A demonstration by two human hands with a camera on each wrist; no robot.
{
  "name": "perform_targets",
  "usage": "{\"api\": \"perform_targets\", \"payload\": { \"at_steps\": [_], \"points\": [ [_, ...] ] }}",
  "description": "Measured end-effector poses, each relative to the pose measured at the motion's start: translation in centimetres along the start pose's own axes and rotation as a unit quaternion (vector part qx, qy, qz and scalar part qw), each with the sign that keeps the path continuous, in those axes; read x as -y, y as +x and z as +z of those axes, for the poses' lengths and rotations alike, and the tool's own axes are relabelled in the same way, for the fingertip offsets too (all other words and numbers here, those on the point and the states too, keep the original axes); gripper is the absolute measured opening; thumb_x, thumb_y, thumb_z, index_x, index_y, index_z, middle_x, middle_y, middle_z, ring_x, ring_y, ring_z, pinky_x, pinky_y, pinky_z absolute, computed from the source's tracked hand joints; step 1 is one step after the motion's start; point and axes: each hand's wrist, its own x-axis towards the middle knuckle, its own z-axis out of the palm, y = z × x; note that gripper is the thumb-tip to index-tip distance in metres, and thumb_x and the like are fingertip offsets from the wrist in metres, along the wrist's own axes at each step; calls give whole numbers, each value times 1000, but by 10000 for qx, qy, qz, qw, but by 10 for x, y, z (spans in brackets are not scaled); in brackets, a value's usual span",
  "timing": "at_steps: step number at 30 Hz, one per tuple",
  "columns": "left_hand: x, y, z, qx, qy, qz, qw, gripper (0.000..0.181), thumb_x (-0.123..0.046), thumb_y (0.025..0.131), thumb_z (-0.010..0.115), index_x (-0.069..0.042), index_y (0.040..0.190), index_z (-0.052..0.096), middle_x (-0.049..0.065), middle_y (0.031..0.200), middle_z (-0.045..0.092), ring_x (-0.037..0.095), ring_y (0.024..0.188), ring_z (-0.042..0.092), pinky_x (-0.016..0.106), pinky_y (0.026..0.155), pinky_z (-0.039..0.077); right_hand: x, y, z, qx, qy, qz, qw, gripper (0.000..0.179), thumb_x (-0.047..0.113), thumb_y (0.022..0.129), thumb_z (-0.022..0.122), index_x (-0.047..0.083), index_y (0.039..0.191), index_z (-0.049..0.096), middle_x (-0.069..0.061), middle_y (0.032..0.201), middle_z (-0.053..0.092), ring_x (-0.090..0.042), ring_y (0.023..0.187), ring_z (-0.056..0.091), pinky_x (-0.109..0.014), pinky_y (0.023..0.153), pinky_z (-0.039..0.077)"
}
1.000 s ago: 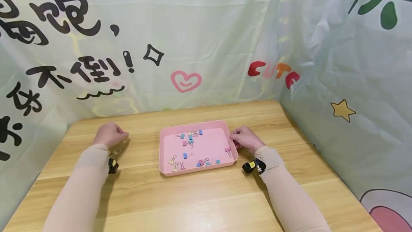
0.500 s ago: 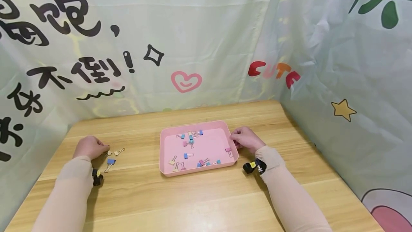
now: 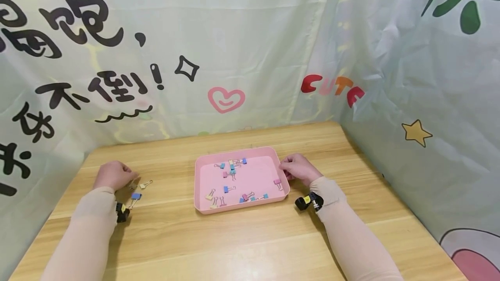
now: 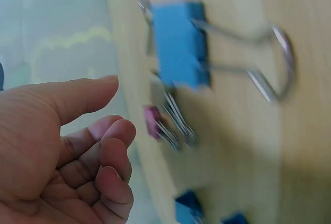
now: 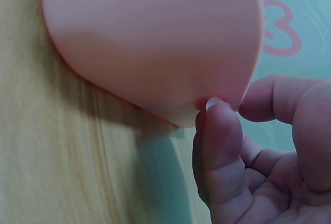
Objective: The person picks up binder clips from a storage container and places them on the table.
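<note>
Left hand is grasping nothing: thumb clear of the loosely bent fingers, beside loose binder clips on the table left of the tray, incl. a blue clip, a pale yellow clip and a pink clip. Right hand pinches the right wall of the pink tray, mid-table, mixed-colour clips scattered inside.
</note>
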Motion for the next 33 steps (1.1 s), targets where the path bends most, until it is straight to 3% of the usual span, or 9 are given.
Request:
{"api": "perform_targets", "payload": {
  "at_steps": [9,16,22,29,33],
  "points": [
    [-55,12,1,-104,-310,407,9986,30,-34,88,67,-6,76,67,1,66,62,18,63,52,36,64,43,4,-3,-1,0,-13,65,10000,16,5,89,57,-10,96,61,-9,73,57,-14,59,54,-24,53,47],
    [-111,24,7,-338,-471,921,9941,31,-34,86,70,-3,89,73,9,88,71,23,78,62,45,76,50,1,-2,-2,-19,-63,64,10000,17,5,89,57,-9,97,61,-9,75,57,-14,60,54,-24,53,48],
    [-157,29,16,-301,-574,1232,9903,30,-33,85,71,-3,92,73,9,91,71,25,83,65,43,76,52,1,-3,-2,2,-44,69,10000,18,6,89,58,-9,98,61,-10,76,58,-14,61,54,-24,54,48],
    [-207,32,34,26,-916,1312,9871,28,-27,83,75,-3,98,72,9,93,69,23,84,63,38,77,53,3,-2,-2,-5,-23,61,10000,18,6,89,57,-9,97,62,-9,75,58,-14,61,54,-24,54,49],
    [-232,34,48,212,-1039,1549,9822,24,-24,82,76,-5,96,72,5,88,69,19,80,63,33,75,54,2,-1,-2,16,-15,60,10000,17,6,89,57,-8,96,61,-8,74,58,-14,61,54,-24,53,48]
  ]
}}
